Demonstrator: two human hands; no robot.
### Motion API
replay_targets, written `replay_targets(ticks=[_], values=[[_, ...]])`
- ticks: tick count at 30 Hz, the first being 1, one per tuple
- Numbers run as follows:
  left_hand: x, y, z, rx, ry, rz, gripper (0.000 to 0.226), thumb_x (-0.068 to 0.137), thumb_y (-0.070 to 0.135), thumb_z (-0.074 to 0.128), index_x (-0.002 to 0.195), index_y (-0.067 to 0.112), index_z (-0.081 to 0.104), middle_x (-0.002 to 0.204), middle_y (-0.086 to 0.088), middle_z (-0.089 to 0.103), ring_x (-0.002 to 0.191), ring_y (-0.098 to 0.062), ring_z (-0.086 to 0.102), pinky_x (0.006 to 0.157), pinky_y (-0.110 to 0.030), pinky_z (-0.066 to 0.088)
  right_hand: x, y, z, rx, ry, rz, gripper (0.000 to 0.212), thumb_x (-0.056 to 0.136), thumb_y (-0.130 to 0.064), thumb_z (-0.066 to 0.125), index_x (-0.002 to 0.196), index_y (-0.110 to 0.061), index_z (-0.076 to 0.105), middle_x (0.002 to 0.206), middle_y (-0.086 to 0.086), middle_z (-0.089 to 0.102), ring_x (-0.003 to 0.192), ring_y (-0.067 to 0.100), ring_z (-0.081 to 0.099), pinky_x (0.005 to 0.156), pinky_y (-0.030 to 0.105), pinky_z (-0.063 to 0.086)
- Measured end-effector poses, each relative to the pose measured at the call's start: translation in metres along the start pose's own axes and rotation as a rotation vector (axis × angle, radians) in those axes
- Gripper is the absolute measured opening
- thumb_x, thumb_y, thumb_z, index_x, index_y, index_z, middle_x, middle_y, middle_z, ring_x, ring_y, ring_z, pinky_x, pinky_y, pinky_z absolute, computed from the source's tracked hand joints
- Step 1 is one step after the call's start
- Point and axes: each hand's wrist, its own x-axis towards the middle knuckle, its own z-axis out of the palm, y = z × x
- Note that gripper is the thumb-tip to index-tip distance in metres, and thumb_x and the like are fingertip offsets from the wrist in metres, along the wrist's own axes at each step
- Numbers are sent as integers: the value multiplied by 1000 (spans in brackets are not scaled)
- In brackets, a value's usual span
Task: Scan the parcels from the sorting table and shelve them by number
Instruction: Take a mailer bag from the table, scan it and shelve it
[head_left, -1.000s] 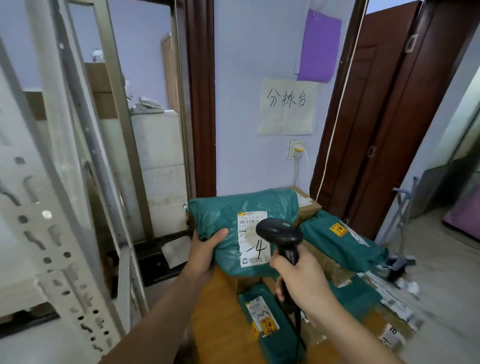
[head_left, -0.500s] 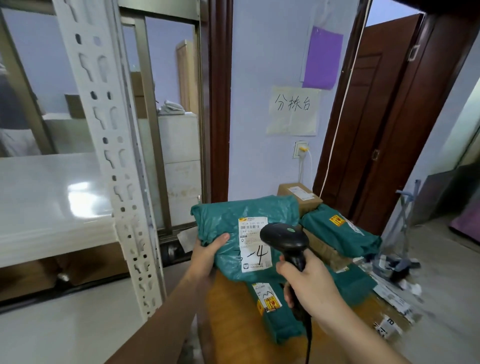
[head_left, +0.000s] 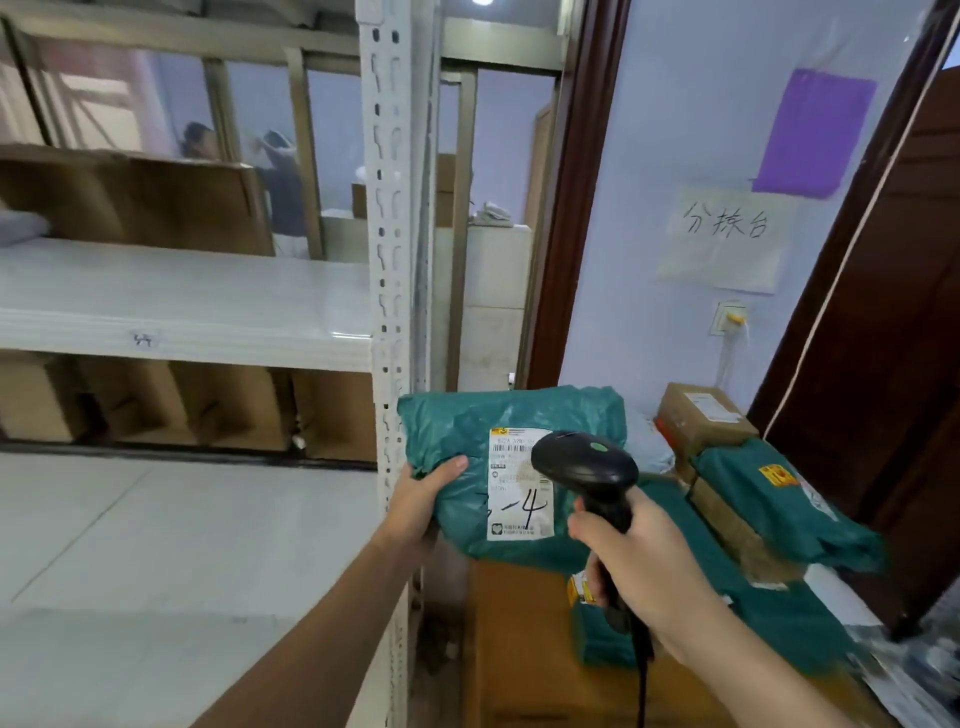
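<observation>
Two hands fill the lower half of the head view, each gripping something. The left hand (head_left: 422, 506) holds a soft green plastic mailer (head_left: 511, 467) by its left edge, thumb lying across the crinkled front and the other fingers hidden behind the bag. The mailer stands upright in the air above the brown sorting table (head_left: 511, 639), just right of the shelf post. Its film is wrinkled and puffy, and a smooth white rectangular shipping label (head_left: 519, 486) on the front carries a printed barcode and a handwritten "-4".

The right hand (head_left: 641, 566) is wrapped round the handle of a black handheld scanner (head_left: 584, 465), fingers curled close together, thumb side toward the label. The scanner's rounded matte head, with a small green spot on top, sits in front of the label's right edge. A black cable (head_left: 642, 691) drops from the handle.

On the table behind lie more green mailers (head_left: 779, 512) and a small cardboard box (head_left: 701, 415) with a white label. To the left stands a white metal rack: a perforated upright post (head_left: 387, 312) and a glossy flat shelf (head_left: 182, 306) with a small tag on its front lip. Brown cartons (head_left: 130, 200) sit on and under the shelf. A paper sign (head_left: 724, 236) with handwritten characters hangs on the pale wall.
</observation>
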Motion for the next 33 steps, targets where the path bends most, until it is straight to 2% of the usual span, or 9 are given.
replay_targets(ticks=[5,9,14,18,21,24,28,33], values=[[-61,29,-31,-34,144,104,67,76,15,84,138,6,60,131,-20,72,120,-41,70,107,-57,53,-17,-12,17,-1,-176,-61,7,96,-17,60,97,-13,55,51,12,53,45,24,51,53,35,47],[-105,61,-65,-14,263,193,73,77,15,85,143,7,55,133,-20,71,122,-42,69,107,-61,52,-25,-32,50,-2,-284,-113,6,95,-20,62,95,-15,58,52,10,59,48,22,55,58,39,50],[-160,117,-118,8,409,319,75,77,15,86,144,8,53,133,-20,71,122,-43,69,105,-61,54,-37,-77,110,70,-515,-107,10,96,-25,60,102,-18,57,51,10,59,47,20,55,57,34,48],[-200,166,-161,20,511,437,72,77,14,84,143,9,55,133,-19,71,120,-42,69,98,-55,59,-44,-116,169,94,-626,-202,11,93,-22,61,101,-16,57,50,11,59,43,20,54,50,28,45],[-223,208,-191,29,572,499,70,77,15,84,142,8,57,132,-20,71,119,-43,70,96,-54,61,-47,-147,213,103,-697,-250,11,93,-23,61,101,-17,57,52,10,61,45,20,55,51,30,47],[-239,252,-222,52,600,551,69,77,16,84,140,7,58,130,-20,72,117,-42,71,92,-51,62,-47,-178,252,110,-730,-324,9,93,-23,61,99,-17,58,55,11,62,47,22,55,54,33,48],[-252,306,-267,116,612,582,72,76,20,86,141,9,56,132,-20,72,119,-42,70,106,-61,54,-43,-226,295,150,-735,-404,8,96,-23,59,101,-18,58,55,11,60,47,20,54,55,34,49],[-253,363,-320,147,619,622,74,76,20,87,142,10,55,130,-19,72,120,-42,70,108,-64,51,-30,-285,347,190,-723,-458,8,98,-28,57,104,-22,58,56,7,61,50,15,55,58,31,52]])
